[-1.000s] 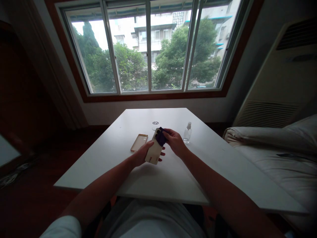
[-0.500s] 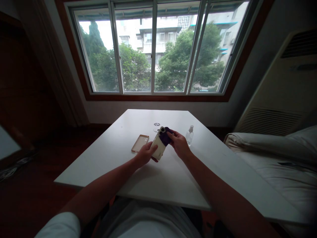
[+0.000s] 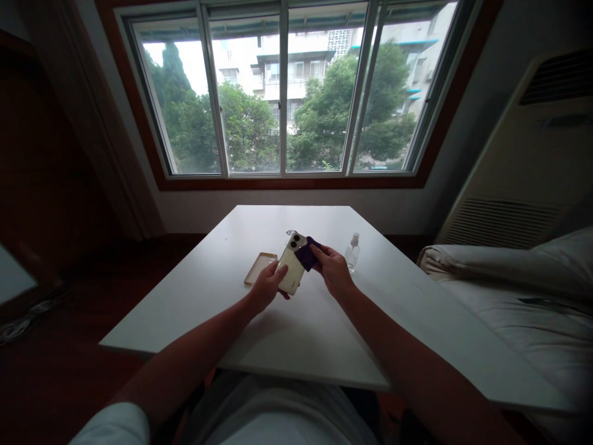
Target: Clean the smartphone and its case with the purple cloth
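- While the left hand (image 3: 265, 287) supports the phone (image 3: 289, 277), the right hand (image 3: 335, 269) applies the purple cloth (image 3: 304, 256) to its back.
- Left hand: the fingers are closed around the phone, with the thumb on the back face and fingertips visible at the lower edge.
- Right hand: the fingers are pinched closed on the cloth, near its right side.
- Phone: raised above the bench (image 3: 324, 337), back face toward the camera, long axis tilted. The camera lenses (image 3: 295, 241) are at the far end and exposed; the lettering near the lower end is too small to read.
- Cloth: lies across the upper right part of the phone back, beside the lenses, and extends past the phone's right edge.
- Phone case (image 3: 257, 266): rests on the bench, open side up, left of the phone. The left hand overlaps its near right corner in the view.
- Spray bottle (image 3: 353, 254): transparent, stands upright on the bench, right of and beyond the right hand.
- Round item (image 3: 291, 233): small, dark-patterned, on the bench just beyond the phone's top end in the view; its type cannot be determined.
- Surroundings: a window (image 3: 282, 173) is beyond the bench; a pale padded seat (image 3: 514, 278) is at the right.
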Tool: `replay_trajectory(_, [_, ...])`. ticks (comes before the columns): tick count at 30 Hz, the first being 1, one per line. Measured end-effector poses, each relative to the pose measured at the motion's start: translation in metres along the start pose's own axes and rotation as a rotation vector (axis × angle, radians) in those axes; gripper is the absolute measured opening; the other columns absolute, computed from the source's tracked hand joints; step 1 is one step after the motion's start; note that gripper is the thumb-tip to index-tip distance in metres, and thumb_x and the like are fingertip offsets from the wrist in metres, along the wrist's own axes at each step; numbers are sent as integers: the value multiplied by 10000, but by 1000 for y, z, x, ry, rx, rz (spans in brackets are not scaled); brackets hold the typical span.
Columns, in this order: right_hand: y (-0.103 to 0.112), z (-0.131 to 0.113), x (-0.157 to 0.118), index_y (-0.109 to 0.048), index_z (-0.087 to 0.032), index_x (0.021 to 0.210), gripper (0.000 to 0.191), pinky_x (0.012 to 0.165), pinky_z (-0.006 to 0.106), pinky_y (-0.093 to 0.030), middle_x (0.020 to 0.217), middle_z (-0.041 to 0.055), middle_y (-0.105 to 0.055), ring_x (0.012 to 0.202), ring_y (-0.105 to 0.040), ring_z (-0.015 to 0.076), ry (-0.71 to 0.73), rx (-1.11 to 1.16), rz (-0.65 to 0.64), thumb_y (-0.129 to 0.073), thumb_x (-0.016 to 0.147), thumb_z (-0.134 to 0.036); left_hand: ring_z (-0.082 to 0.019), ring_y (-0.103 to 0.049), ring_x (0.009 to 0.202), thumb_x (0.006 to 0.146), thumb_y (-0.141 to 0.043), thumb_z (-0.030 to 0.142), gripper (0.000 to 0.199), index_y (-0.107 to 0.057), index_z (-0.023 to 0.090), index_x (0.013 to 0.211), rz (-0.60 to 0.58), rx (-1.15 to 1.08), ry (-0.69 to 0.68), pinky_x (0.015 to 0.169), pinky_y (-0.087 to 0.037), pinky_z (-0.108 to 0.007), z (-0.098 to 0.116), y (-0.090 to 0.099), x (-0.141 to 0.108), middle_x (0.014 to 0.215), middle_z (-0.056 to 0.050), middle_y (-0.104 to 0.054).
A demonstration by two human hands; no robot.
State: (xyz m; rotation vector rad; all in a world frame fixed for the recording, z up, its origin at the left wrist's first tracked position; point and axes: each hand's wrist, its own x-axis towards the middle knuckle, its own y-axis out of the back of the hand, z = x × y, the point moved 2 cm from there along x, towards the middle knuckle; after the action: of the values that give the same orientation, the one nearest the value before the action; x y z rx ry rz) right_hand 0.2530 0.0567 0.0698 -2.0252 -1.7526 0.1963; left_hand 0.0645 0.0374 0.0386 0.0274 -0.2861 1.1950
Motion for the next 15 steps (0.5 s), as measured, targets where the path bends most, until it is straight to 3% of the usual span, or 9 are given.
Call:
replay_trajectory(6, [-4,1,-3,-697,-132,1027,444,780,319,-646,1063,104,-740,910,-726,213,-46,3,-96,-902,695,-343,-219,-666,714,852,-663,619,617,-557,118,1195,41,-19,-9,473,-566,-306,4,-1,-3,909,-105,-658])
replay_trajectory(11, [0,3,1,-685,-145,984,389,743,333,-652,977,86,-743,859,-725,209,-17,-13,-34,-872,729,-373,-197,-631,691,834,-675,632,632,-572,111,1178,47,-6,-10,462,-552,-293,4,-1,-3,876,-82,-621])
replay_trajectory(15, [2,0,2,-692,-153,1053,416,743,370,-656,979,87,-748,865,-727,224,50,-50,16,-832,768,-423,-189,-627,687,857,-656,630,627,-577,119,1213,62,-30,-24,478,-560,-301,3,2,-1,876,-72,-614])
